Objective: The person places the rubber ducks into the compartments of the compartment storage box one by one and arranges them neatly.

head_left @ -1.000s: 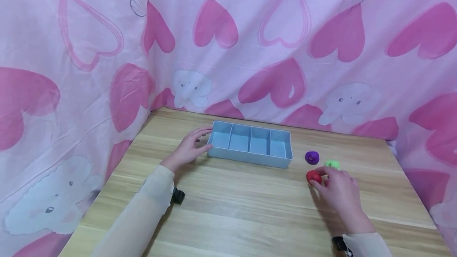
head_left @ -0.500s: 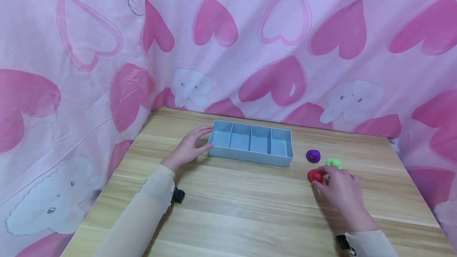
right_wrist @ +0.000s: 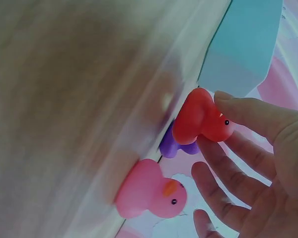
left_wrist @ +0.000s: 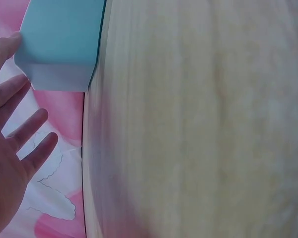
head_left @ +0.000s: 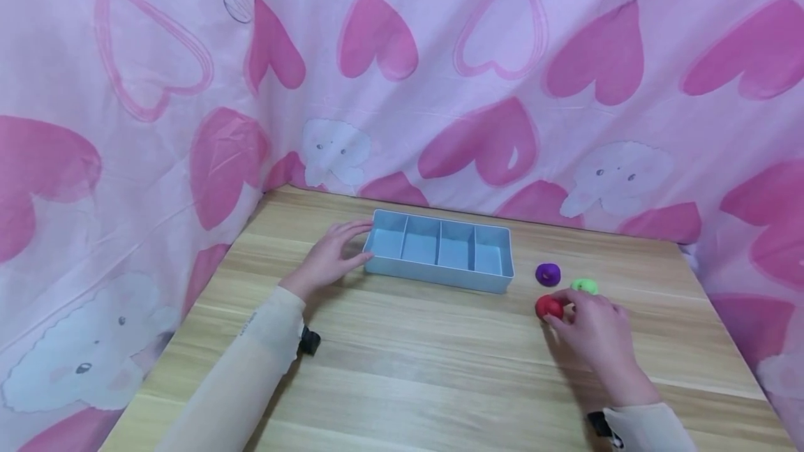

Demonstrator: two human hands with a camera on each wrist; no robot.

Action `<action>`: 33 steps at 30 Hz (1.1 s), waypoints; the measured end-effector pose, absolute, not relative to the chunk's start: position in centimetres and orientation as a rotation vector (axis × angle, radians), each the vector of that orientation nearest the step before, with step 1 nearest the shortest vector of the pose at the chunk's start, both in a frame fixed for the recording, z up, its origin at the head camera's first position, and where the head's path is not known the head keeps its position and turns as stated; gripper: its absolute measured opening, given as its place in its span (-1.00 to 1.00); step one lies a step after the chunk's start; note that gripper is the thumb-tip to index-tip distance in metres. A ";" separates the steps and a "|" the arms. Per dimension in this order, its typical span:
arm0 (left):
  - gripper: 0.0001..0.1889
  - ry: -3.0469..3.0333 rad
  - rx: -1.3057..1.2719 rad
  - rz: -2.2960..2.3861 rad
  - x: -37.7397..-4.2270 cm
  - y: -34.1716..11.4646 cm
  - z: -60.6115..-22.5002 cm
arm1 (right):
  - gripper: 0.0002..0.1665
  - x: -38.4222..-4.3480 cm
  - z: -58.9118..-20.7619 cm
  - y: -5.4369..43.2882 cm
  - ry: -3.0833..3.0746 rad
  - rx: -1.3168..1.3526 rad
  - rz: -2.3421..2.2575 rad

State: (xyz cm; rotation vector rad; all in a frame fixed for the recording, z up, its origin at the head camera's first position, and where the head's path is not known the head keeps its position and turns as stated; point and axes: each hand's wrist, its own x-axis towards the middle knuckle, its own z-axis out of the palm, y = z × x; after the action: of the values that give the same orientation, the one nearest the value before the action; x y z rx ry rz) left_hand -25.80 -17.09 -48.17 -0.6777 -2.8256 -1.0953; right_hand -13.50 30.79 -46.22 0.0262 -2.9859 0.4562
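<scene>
A red rubber duck [right_wrist: 196,116] is pinched between the thumb and fingers of my right hand [head_left: 597,330], close over the table. A pink duck [right_wrist: 144,191] sits under that hand in the right wrist view; the hand hides it in the head view. Just beyond are a purple duck [head_left: 548,274] and a light green duck [head_left: 585,286], the green one partly covered by my fingers. My left hand [head_left: 329,257] touches the left end of a blue-grey box [head_left: 440,275] with four compartments, its thumb at the near corner and its fingers spread.
The wooden table [head_left: 402,368] runs back to a pink curtain [head_left: 402,110] printed with hearts, which also closes off the left side. The box stands near the back edge. Dark wrist cameras stick out by both sleeves [head_left: 251,361].
Both hands stay nearly in place, the right one still holding the red duck. The head view has shifted slightly.
</scene>
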 end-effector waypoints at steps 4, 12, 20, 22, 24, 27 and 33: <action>-0.32 -2.828 -0.686 -1.099 -25.9 -17.2 -48.1 | -0.53 -13.6 -46.0 30.5 -2.948 0.032 0.461; -0.30 -2.833 -0.715 -1.080 -26.0 -17.3 -48.3 | -0.55 -13.9 -45.0 30.1 -2.881 0.086 0.455; -0.31 -2.843 -0.685 -1.112 -25.9 -17.2 -48.2 | -0.55 -14.4 -43.8 29.1 -2.851 0.129 0.495; -0.31 -2.849 -0.677 -1.118 -25.9 -17.2 -48.1 | -0.54 -14.5 -43.5 28.8 -2.835 0.143 0.499; -0.31 -2.853 -0.676 -1.119 -25.9 -17.1 -48.2 | -0.53 -14.6 -43.1 28.5 -2.814 0.159 0.510; -0.31 -2.851 -0.684 -1.124 -25.9 -17.1 -48.3 | -0.55 -14.7 -42.7 27.9 -2.781 0.182 0.528; -0.31 -2.824 -0.713 -1.087 -26.1 -17.3 -48.4 | -0.56 -15.3 -42.1 26.5 -2.783 0.203 0.532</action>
State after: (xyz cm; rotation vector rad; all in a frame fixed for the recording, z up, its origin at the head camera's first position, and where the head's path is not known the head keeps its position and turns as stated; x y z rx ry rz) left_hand -26.09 -17.27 -48.36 -0.7126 -2.8242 -1.0869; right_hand -15.32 26.51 -42.11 0.2030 -2.7830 0.5319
